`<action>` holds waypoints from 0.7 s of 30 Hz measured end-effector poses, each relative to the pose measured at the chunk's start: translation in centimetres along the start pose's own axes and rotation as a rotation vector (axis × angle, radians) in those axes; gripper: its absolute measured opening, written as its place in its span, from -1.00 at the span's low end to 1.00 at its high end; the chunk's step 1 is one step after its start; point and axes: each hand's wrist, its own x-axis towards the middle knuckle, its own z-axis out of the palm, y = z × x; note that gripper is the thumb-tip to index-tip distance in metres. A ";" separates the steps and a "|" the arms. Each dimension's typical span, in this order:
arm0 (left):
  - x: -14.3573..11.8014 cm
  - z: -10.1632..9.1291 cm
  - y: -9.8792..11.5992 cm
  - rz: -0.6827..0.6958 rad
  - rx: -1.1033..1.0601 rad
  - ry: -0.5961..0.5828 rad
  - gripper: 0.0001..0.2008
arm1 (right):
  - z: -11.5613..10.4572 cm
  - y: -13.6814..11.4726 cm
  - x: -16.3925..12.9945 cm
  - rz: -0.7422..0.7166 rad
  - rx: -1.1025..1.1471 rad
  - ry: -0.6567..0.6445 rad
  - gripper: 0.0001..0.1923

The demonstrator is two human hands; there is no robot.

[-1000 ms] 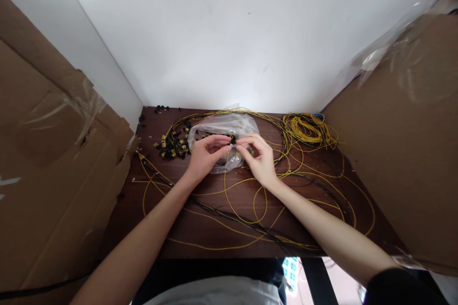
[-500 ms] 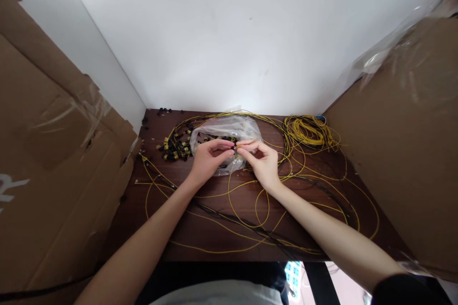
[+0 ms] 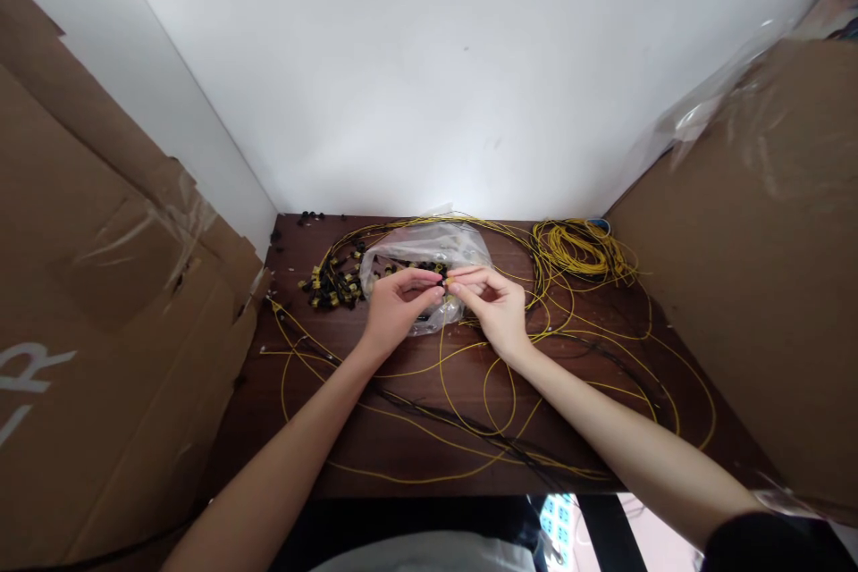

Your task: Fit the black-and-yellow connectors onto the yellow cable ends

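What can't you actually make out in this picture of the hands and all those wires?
- Head view: the small part pinched between left hand and right hand is too small to identify.
- Contents of the plastic bag: blurred by glare, partly behind the fingers.
- Blue object: mostly hidden behind the yellow wire coil.

tiny part between fingers [image 3: 439, 290] unclear, plastic bag [image 3: 429, 246] contents blurred

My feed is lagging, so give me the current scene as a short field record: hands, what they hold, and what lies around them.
left hand: fingertips pinching a small connector
right hand: fingertips pinching the same connector from the other side
plastic bag: clear, behind the hands
connector pile: black and yellow, left of the bag
cable coil: yellow, far right
table: dark wood, strewn with loose yellow cables
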 end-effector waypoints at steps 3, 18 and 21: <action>0.0 0.0 -0.1 -0.007 0.015 -0.007 -0.75 | 0.0 0.1 0.0 -0.024 -0.069 -0.008 -0.94; 0.1 -0.2 -0.6 0.119 0.189 0.030 -0.86 | 0.0 -0.1 0.1 -0.048 -0.194 -0.031 -0.95; 0.2 -0.2 -0.8 0.165 0.245 0.037 -0.89 | 0.1 -0.1 0.1 -0.017 -0.190 -0.021 -0.95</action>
